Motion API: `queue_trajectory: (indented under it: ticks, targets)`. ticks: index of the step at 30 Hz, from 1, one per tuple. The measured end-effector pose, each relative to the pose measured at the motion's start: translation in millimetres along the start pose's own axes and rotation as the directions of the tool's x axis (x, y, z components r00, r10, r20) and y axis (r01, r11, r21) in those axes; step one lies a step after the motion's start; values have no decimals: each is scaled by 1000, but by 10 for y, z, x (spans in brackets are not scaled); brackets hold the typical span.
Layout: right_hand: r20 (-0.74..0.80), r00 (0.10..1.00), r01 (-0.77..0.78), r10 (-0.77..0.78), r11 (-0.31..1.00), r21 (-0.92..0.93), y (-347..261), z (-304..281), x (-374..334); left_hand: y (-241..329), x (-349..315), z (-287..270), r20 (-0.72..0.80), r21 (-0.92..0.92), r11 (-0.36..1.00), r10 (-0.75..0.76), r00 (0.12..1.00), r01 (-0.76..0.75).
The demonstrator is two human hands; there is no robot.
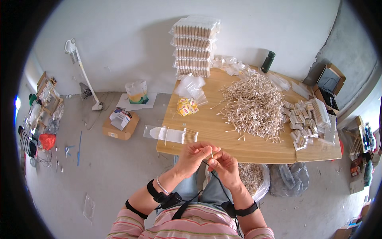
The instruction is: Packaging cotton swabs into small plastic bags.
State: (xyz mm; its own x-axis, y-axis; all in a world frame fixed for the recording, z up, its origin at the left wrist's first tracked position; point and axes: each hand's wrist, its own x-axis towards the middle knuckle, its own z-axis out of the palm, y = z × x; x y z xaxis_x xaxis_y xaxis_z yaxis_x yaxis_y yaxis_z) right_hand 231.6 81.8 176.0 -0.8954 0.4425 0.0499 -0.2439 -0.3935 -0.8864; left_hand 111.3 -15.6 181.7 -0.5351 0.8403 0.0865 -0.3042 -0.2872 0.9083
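In front of my body, at the near edge of the table, both hands meet around a thin cotton swab [212,155]. The thumb and fingers of my left hand [195,156] close at its upper end. My right hand [225,167] pinches it lower down, fingers curled. Just beyond my left hand lies a clear plastic bag [152,132] with a white card [173,134] and a row of cotton swabs [190,136] fanned out at its right end. A large heap of loose cotton swabs [254,105] covers the middle of the table.
On the wooden table [258,150] stand a tall stack of bagged swabs [193,47], yellow labels [187,106], clear bags [191,89], small swab packs [302,119] and a dark green bottle [268,61]. A swab-filled sack [254,179] sits underneath. A cardboard box [121,129] is left.
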Motion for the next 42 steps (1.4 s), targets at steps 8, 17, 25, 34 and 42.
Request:
queue_trajectory:
  ticks: [8,17,25,34,42]
  targets:
    - [60,998,26,-26,1000,11,-1,-18,17,-21,-46,-57,117,0,999,-38,992,38]
    - [77,997,-2,3,1000,-15,-10,-40,3,75,0,12,89,-31,999,39,995,-36]
    - [144,989,-32,30,999,10,2,-29,-14,78,-15,-30,140,-37,999,-28,990,34]
    - [133,990,-54,49,998,34,23,-73,1,166,-42,84,120,-235,967,-75,990,102]
    - [104,995,-8,5,1000,26,-46,49,6,77,-19,-26,89,-37,997,-64,994,68]
